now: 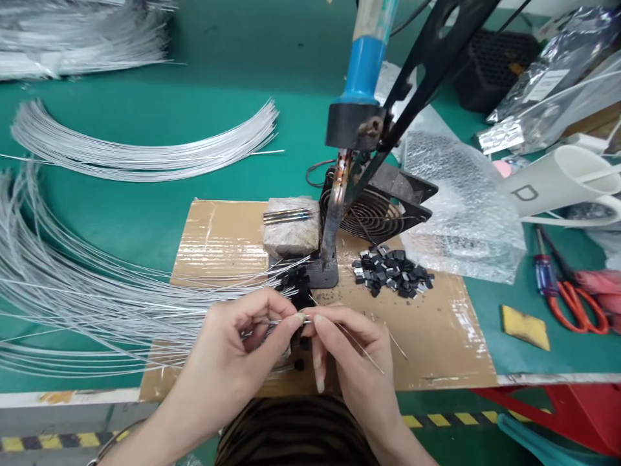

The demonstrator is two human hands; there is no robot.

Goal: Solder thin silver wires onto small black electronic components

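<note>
My left hand [242,356] is closed in a pinch on a thin grey wire [274,321]. Its fingertips meet those of my right hand [361,356], which pinches the same wire near its end. A finer wire [361,347] slants across the right fingers. What exactly lies between the fingertips is too small to tell. Just behind the hands, small black pieces [294,279] sit at the ends of a spread bundle of grey wires [121,304]. Above them, a blue-handled soldering iron [363,68] hangs tip down in a black stand arm [420,71].
Brown cardboard [436,336] covers the work spot. On it are a pile of small black parts [391,270], a wrapped block [291,239] and a fan [378,210]. Another wire bundle [145,155] lies at left. Red-handled scissors [579,307], a yellow sponge [524,327] and bubble wrap [456,194] lie right.
</note>
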